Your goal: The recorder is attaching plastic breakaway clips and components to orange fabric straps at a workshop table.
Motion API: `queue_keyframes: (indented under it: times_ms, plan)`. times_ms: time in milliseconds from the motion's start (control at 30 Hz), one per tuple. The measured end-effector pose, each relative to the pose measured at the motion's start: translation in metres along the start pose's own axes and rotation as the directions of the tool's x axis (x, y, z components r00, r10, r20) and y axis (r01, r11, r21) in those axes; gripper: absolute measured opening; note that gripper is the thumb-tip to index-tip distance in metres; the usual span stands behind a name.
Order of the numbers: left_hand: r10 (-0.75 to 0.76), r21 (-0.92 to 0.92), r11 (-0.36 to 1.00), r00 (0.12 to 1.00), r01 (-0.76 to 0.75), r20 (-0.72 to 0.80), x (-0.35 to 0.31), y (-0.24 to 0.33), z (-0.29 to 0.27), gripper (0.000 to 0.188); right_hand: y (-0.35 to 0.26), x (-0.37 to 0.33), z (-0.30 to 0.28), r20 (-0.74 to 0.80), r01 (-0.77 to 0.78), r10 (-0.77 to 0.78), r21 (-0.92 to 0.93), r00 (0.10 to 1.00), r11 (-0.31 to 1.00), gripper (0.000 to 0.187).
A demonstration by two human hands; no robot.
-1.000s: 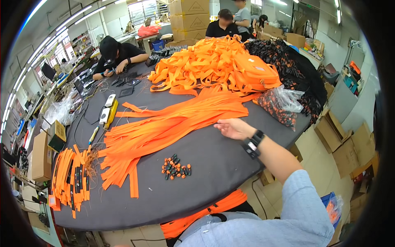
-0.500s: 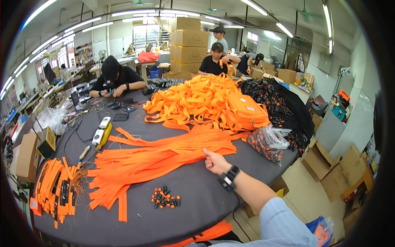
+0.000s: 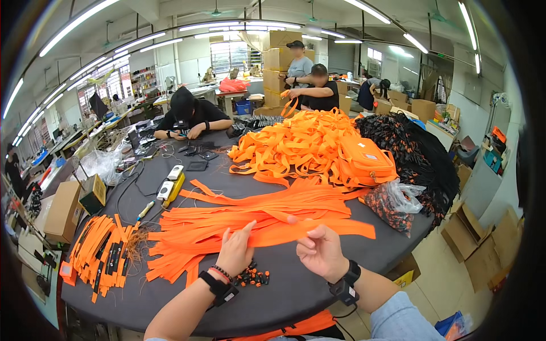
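Observation:
A long pile of flat orange webbing straps [image 3: 199, 224] lies across the grey-covered table. One orange strap [image 3: 355, 229] is lifted at the pile's near side, its free end sticking out to the right. My right hand [image 3: 322, 253] is closed on this strap, fingers curled and partly hiding it. My left hand [image 3: 236, 253] is by the strap's left part, its fingers stretched and apart, the strap meeting its fingertips. Just right of my left wrist, small black and orange cord ends [image 3: 253, 277] are partly hidden behind it.
Beyond lie a tangled orange strap heap [image 3: 296, 142], an orange bag [image 3: 367, 162], black cords [image 3: 421, 148] and a plastic bag of small parts [image 3: 392, 207]. At left are short orange-and-black strips [image 3: 102, 250] and a power strip [image 3: 172, 187]. Co-workers sit and stand at the far side.
My left hand has come into view at the pile's near edge. My right hand has moved nearer, and a strap is now raised off the pile. The view has shifted.

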State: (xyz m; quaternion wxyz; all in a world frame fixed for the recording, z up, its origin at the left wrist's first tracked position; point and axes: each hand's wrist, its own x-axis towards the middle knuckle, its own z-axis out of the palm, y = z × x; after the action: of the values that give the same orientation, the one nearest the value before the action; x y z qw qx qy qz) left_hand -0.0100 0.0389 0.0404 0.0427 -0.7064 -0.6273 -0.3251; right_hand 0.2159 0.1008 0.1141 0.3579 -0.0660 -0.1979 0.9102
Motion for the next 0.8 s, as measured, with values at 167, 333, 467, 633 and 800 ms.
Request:
queue_keyframes:
  times_ms: [167,333,467,633,800]
  plan:
    - [-0.221,-0.082,0.973,0.972,0.215,-0.074,-0.025,-0.051,-0.038,0.067,-0.029,-0.01,-0.022,0.175,0.165,-0.185,0.127,0.967,0.978,0.02]
    - [-0.135,0.067,0.988,0.986,0.142,-0.103,-0.091,-0.038,-0.146,0.049,-0.033,-0.009,-0.02,0.08,0.347,-0.338,-0.233,0.938,0.909,0.015]
    - [-0.375,0.101,0.926,0.869,0.362,0.322,-0.152,-0.01,-0.216,0.021,-0.011,0.008,-0.044,0.058,0.239,-0.232,-0.316,0.971,0.918,0.016]
    - [-0.519,0.101,0.649,0.342,0.754,0.783,-0.216,0.005,-0.228,0.021,0.041,0.029,-0.048,-0.014,-0.045,0.042,-0.378,0.999,0.925,0.067]
    - [-0.426,-0.032,0.841,0.699,0.54,0.574,-0.185,0.023,-0.2,0.026,0.087,0.034,-0.048,0.052,-0.23,0.341,-0.644,0.939,0.73,0.092]
